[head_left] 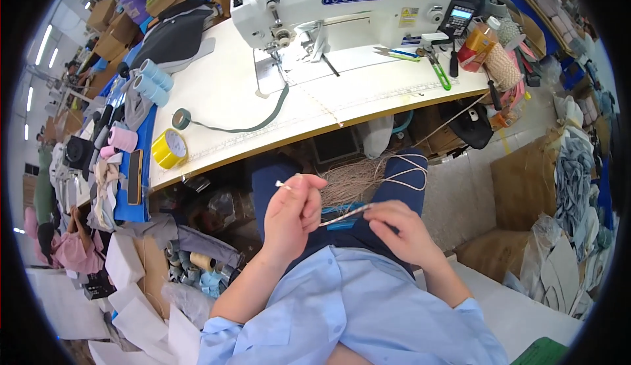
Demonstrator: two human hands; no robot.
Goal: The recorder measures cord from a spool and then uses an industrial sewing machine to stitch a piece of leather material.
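My left hand [292,217] is closed, raised over my lap, with a short white end poking out past its thumb. A thin speckled cord [343,217] runs from below that fist to my right hand [399,230], whose thumb and forefinger pinch it. The other fingers of the right hand are loosely curled. Across my thighs lies a tangled heap of thin beige cord [351,184], with loops [420,171] over the right knee. Something bright blue [345,225] shows under the heap. What lies inside the left fist is hidden.
A white sewing machine [355,11] stands on the table [309,112] ahead. On the table lie green-handled snips [439,75], yellow tape [169,149], dark green ribbon [263,125] and thread cones [154,82]. A cardboard box [522,184] is at right; another person [75,250] sits far left.
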